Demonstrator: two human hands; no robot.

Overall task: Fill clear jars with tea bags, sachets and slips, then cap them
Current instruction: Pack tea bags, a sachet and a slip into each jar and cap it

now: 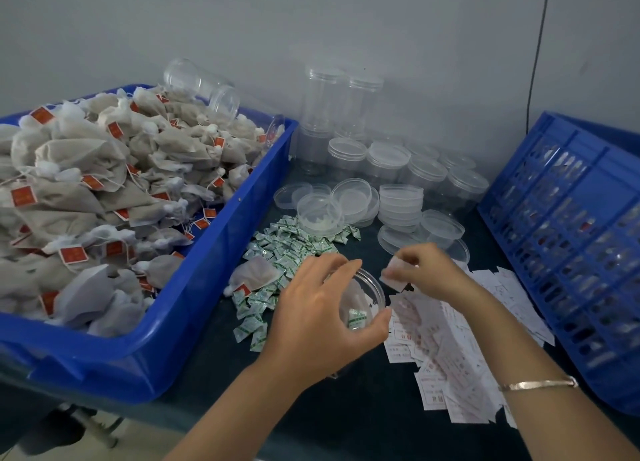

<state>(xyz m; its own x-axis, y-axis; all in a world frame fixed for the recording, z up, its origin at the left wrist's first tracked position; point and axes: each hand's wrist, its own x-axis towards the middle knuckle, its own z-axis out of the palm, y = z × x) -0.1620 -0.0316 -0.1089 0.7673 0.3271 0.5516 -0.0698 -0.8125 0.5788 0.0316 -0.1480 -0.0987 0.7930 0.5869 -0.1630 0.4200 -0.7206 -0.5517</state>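
Standing on the dark table [346, 408], between the loose sachets [287, 249] and the pile of slips [450, 349], an open clear jar [373, 287] is gripped by the left hand [311, 322], fingers and thumb curled round its rim. A green-printed sachet [357, 318] is seen inside it. One slip [393, 273] is pinched in the right hand [429, 270] just beside the jar's mouth. Red tags are carried by the tea bags [104, 190] in the blue bin [207, 287]. All print is too blurred to be read.

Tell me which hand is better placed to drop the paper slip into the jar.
Right. The right hand pinches a slip just beside the mouth of the open jar, while the left hand is occupied gripping that jar.
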